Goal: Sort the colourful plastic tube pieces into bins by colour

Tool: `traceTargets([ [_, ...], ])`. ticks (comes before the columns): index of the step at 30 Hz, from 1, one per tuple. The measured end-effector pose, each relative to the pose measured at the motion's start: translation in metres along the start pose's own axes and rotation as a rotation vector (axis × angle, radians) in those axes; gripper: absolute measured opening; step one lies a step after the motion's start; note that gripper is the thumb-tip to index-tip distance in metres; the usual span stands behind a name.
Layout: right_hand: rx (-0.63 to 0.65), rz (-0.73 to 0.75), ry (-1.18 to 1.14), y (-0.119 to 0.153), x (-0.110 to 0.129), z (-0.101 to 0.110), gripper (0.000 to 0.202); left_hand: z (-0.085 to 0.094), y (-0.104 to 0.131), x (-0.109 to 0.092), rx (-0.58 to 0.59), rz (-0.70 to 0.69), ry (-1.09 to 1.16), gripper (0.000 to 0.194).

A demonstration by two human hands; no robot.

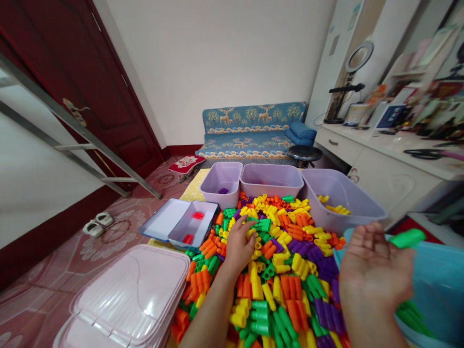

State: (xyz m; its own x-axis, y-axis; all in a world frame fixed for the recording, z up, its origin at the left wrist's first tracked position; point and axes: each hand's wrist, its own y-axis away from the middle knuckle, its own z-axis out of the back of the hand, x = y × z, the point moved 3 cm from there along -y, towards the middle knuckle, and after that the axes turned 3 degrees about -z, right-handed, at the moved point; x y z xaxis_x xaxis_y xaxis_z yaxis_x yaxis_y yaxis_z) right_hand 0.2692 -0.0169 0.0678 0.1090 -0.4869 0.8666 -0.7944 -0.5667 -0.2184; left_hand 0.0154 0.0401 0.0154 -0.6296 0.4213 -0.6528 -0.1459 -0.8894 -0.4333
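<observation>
My left hand point(239, 245) reaches palm-down into a wide pile of bullet-shaped plastic building pieces. Its fingers are bent and slightly apart, with the tips beside a joined green piece point(261, 225); I see nothing clearly gripped. Over the blue bin point(440, 273) at the right, my right hand point(375, 270) is turned palm-up with its fingers apart. A single green plastic piece point(408, 238) is just beyond its thumb and index finger, and whether it still touches them is hard to make out. More green pieces point(415, 316) lie inside that bin.
Behind the pile stand three lilac bins, the left point(221, 195), middle point(271, 186) and right one point(362, 212), each with a few pieces. An open lidded box point(192, 241) with red pieces sits at left. Pink lids point(130, 295) lie front left. A ladder point(87, 140) leans beyond.
</observation>
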Motion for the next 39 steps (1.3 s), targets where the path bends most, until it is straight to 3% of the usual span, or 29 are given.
traceTargets([
  [5,0.046,-0.141,-0.012,0.001,-0.006,0.007,0.071,-0.001,0.001,-0.001,0.036,-0.017,-0.079,0.038],
  [8,0.041,-0.228,-0.025,0.009,-0.014,-0.001,0.070,-0.002,0.002,-0.002,0.069,-0.035,-0.134,0.042],
  [10,0.077,-0.211,0.048,0.012,-0.022,-0.010,0.061,-0.002,0.002,-0.004,0.087,-0.043,-0.159,0.042],
  [14,0.357,0.019,0.536,0.008,-0.043,-0.029,0.038,-0.001,0.000,-0.005,0.091,-0.039,-0.159,0.038],
  [17,0.600,0.258,1.007,0.005,-0.058,-0.037,0.038,0.000,-0.001,-0.006,0.079,-0.035,-0.124,0.036],
  [20,0.714,0.352,1.349,0.007,-0.070,-0.038,0.044,0.001,-0.001,-0.007,0.062,-0.042,-0.093,0.032],
  [23,0.746,0.364,1.479,0.010,-0.074,-0.039,0.047,0.002,-0.001,-0.007,0.047,-0.039,-0.087,0.030],
  [28,0.794,0.233,1.454,0.010,-0.079,-0.042,0.046,0.003,-0.002,-0.007,0.032,-0.027,-0.083,0.016],
  [33,0.927,0.028,1.192,0.018,-0.083,-0.047,0.039,0.003,-0.001,-0.005,0.031,-0.009,-0.032,0.012],
  [36,0.946,0.011,1.004,0.028,-0.082,-0.052,0.028,0.002,-0.001,-0.003,0.026,-0.010,0.023,0.032],
  [39,0.925,-0.070,0.760,0.036,-0.079,-0.057,0.033,0.002,-0.001,-0.001,0.040,-0.023,0.042,0.050],
])
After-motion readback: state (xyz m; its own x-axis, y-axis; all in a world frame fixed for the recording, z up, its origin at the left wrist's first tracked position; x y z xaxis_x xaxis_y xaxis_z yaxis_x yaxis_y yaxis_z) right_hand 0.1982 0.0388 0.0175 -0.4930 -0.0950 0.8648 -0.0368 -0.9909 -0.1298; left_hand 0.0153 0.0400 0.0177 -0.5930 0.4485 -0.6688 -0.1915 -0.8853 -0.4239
